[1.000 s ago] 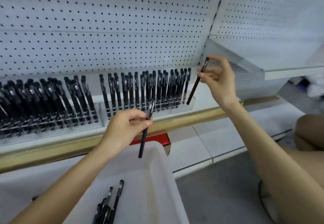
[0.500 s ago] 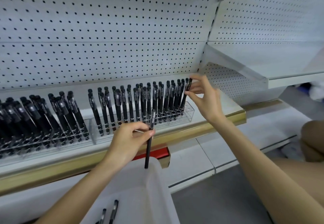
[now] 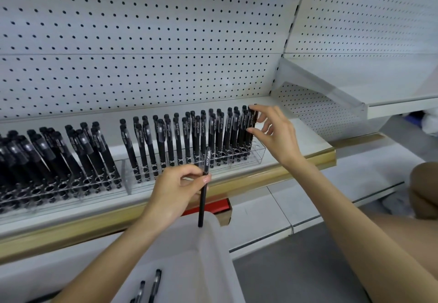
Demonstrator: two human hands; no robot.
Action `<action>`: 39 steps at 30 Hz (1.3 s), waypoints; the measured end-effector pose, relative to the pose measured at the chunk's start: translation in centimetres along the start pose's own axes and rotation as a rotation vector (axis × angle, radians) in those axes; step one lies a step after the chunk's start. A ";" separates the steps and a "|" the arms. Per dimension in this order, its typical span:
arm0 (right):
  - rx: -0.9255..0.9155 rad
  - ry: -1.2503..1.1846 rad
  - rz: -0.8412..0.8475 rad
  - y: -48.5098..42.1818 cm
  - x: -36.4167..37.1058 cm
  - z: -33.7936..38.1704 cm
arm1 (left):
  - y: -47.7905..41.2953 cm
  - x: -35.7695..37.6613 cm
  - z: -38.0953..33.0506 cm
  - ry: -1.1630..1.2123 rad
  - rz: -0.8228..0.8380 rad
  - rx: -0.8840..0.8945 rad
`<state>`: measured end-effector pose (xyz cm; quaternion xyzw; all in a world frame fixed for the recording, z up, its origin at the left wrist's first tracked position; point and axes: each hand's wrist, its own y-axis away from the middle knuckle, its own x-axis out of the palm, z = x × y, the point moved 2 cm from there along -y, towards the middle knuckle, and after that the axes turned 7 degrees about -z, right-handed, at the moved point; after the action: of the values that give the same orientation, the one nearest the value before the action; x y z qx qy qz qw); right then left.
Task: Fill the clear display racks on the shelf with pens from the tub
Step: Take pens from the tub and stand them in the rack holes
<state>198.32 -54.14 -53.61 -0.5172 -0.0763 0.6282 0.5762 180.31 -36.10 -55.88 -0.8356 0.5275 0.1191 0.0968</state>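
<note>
The left hand (image 3: pixel 173 191) pinches a pen (image 3: pixel 202 208) upright over the tub (image 3: pixel 213 243) rim. The right hand (image 3: pixel 277 132), fingers spread, nips the end pen (image 3: pixel 252 122) between thumb and forefinger; it stands at the right end of the rack (image 3: pixel 257 154) on the shelf (image 3: pixel 308 141).

The left forearm (image 3: pixel 113 250) and right forearm (image 3: pixel 343 212) are bare up to the picture's edge. The left hand (image 3: pixel 175 191) has a glossy, rounded thumbnail (image 3: pixel 206 179). A bare knee (image 3: pixel 424 191) shows.

Printed white along black pens (image 3: pixel 214 134) in the clear rack (image 3: pixel 257 154), and on the pen (image 3: pixel 202 198) held before it: roughly "TEST 2", rest illegible.
</note>
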 end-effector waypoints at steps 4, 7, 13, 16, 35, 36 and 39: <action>0.004 -0.005 0.031 0.0 -0.3 -0.2 | 0.2 0.1 -0.1 0.035 0.041 -0.034; 0.031 -0.030 0.027 0.0 -1.1 0.2 | 0.3 0.2 -0.3 0.050 0.051 -0.036; 0.235 -0.417 0.061 1.5 -2.9 4.8 | 0.8 1.2 -1.3 0.110 0.060 -0.021; 0.304 -0.559 0.269 3.4 -2.3 7.4 | 1.2 1.8 -1.8 0.155 0.046 0.006; 0.497 -0.755 0.111 3.1 -4.4 8.1 | 1.7 1.3 -2.8 -0.195 -0.098 0.304; 0.495 -0.732 0.027 2.3 -5.1 7.5 | 1.8 0.8 -2.9 -0.350 -0.139 0.395; 0.433 -0.606 -0.200 0.4 -6.8 5.0 | 1.5 -0.2 -2.2 -0.745 -0.182 0.570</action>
<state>193.03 -57.29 -47.81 -0.1645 -0.1587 0.6946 0.6821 179.05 -37.22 -53.77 -0.7187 0.3934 0.2521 0.5149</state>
